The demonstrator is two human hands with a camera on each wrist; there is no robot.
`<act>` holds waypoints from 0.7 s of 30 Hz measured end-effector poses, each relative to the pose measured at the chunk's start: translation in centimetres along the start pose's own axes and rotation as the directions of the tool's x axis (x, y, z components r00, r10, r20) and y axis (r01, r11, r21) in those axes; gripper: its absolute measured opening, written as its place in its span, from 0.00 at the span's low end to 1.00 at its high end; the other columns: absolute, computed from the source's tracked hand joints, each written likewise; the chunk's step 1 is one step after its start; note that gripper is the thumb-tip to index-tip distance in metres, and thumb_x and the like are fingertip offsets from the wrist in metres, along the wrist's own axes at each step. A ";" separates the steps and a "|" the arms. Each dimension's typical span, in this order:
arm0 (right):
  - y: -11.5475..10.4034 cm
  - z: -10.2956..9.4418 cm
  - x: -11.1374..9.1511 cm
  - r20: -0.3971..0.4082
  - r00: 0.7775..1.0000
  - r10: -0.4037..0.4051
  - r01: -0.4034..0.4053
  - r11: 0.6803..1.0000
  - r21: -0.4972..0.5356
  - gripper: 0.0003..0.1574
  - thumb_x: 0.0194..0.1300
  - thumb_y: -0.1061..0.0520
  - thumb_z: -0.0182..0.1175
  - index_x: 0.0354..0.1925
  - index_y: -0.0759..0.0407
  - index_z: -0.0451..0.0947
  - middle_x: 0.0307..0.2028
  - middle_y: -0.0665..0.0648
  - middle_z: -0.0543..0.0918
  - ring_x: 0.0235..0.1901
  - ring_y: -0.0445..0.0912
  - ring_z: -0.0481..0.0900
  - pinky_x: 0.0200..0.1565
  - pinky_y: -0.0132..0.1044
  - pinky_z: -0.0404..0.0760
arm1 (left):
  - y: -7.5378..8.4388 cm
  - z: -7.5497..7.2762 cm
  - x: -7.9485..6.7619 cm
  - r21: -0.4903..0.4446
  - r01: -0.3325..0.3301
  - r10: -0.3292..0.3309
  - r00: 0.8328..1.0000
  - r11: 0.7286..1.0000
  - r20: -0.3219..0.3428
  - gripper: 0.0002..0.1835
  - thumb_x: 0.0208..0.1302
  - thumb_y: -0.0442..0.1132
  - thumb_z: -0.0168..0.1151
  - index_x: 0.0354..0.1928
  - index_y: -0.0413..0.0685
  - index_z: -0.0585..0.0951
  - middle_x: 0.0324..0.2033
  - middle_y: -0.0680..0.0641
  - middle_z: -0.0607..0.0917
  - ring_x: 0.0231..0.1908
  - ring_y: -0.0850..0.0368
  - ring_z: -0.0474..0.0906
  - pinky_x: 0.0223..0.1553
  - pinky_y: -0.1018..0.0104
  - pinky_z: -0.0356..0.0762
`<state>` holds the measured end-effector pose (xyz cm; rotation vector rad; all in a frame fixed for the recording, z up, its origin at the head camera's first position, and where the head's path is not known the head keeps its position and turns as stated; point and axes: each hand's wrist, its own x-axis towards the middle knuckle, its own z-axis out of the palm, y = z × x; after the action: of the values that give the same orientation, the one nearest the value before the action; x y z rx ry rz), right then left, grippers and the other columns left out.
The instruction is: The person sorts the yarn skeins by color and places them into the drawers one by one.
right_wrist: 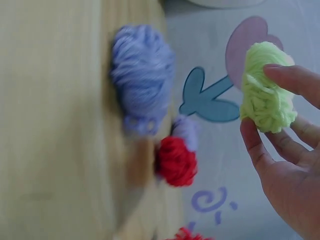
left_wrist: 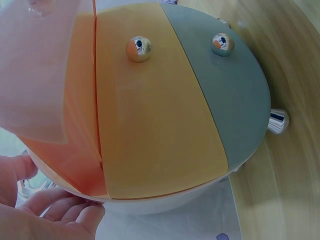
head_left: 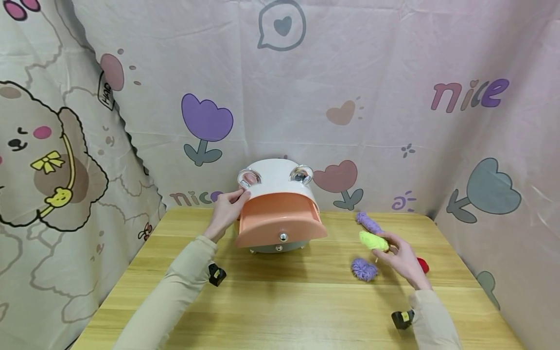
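A small drawer cabinet (head_left: 275,177) with a white shell and silver ring ears stands on the table, its peach top drawer (head_left: 282,231) pulled out. My left hand (head_left: 228,211) rests against the cabinet's left side, below the ear. In the left wrist view its fingers (left_wrist: 65,210) touch the white shell's edge. Over the table's right side, my right hand (head_left: 401,257) holds a bright yellow-green yarn bundle (head_left: 373,241) between thumb and fingers, lifted off the tabletop. A round purple yarn bundle (head_left: 364,269) lies near it. The drawer's inside is partly hidden.
A longer purple yarn bundle (head_left: 368,222) lies farther back, and red yarn (head_left: 422,265) sits partly behind the right hand. Below the peach drawer are a yellow-orange drawer (left_wrist: 155,115) and a grey-green drawer (left_wrist: 225,90), both closed. Patterned cloth (head_left: 385,73) hangs behind the wooden table (head_left: 280,311).
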<state>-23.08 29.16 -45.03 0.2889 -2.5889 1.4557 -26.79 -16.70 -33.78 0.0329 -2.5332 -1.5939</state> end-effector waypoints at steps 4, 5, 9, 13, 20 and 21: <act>-1.5 0.1 1.0 0.041 0.999 0.004 -0.005 1.000 0.019 0.34 0.65 0.60 0.67 0.65 0.70 0.69 0.60 0.74 0.74 0.47 0.31 0.77 0.44 0.24 0.83 | 0.0 0.0 0.0 0.004 0.008 -0.008 1.000 1.000 0.008 0.31 0.74 0.51 0.56 0.71 0.42 0.69 0.70 0.38 0.71 0.71 0.43 0.69 0.71 0.50 0.69; -1.9 0.1 1.3 0.052 0.999 0.002 -0.003 1.000 0.029 0.35 0.66 0.61 0.67 0.66 0.70 0.68 0.60 0.75 0.74 0.47 0.36 0.79 0.41 0.26 0.85 | 0.0 0.0 0.0 0.004 0.010 -0.010 1.000 1.000 0.009 0.31 0.74 0.51 0.56 0.72 0.42 0.69 0.71 0.38 0.71 0.71 0.43 0.69 0.72 0.50 0.69; -3.4 0.2 2.4 0.064 0.997 -0.048 0.047 0.999 0.024 0.34 0.66 0.62 0.67 0.66 0.71 0.68 0.59 0.76 0.75 0.49 0.43 0.82 0.41 0.25 0.84 | 0.0 -0.1 0.0 0.003 0.015 -0.015 1.000 1.000 0.012 0.31 0.74 0.52 0.56 0.72 0.42 0.69 0.71 0.38 0.71 0.71 0.43 0.68 0.72 0.50 0.68; -5.1 0.2 3.6 0.061 0.991 -0.122 0.120 0.992 0.034 0.32 0.64 0.64 0.67 0.63 0.73 0.70 0.58 0.74 0.77 0.49 0.31 0.77 0.48 0.17 0.79 | 0.0 -0.1 0.0 -0.003 0.017 -0.017 1.000 1.000 0.014 0.31 0.74 0.52 0.56 0.72 0.43 0.69 0.70 0.39 0.71 0.71 0.44 0.69 0.71 0.50 0.69; -8.4 0.4 5.3 0.097 0.984 -0.148 0.143 0.988 0.059 0.31 0.65 0.60 0.67 0.63 0.68 0.72 0.59 0.70 0.78 0.49 0.29 0.77 0.52 0.18 0.78 | 0.0 -0.1 0.0 -0.004 0.017 -0.016 1.000 1.000 0.014 0.31 0.74 0.52 0.56 0.71 0.42 0.70 0.70 0.38 0.72 0.70 0.43 0.71 0.70 0.50 0.70; -8.9 0.4 5.5 0.107 0.985 -0.139 0.133 0.989 0.058 0.31 0.66 0.59 0.68 0.63 0.67 0.72 0.59 0.69 0.78 0.50 0.32 0.78 0.52 0.18 0.78 | -0.1 -0.1 0.0 -0.002 0.016 -0.016 1.000 1.000 0.015 0.31 0.74 0.52 0.56 0.71 0.42 0.69 0.70 0.38 0.72 0.70 0.43 0.70 0.70 0.50 0.70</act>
<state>-26.25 23.77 -36.61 0.5566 -2.5610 1.4991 -26.76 -16.82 -33.78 0.0409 -2.5488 -1.6078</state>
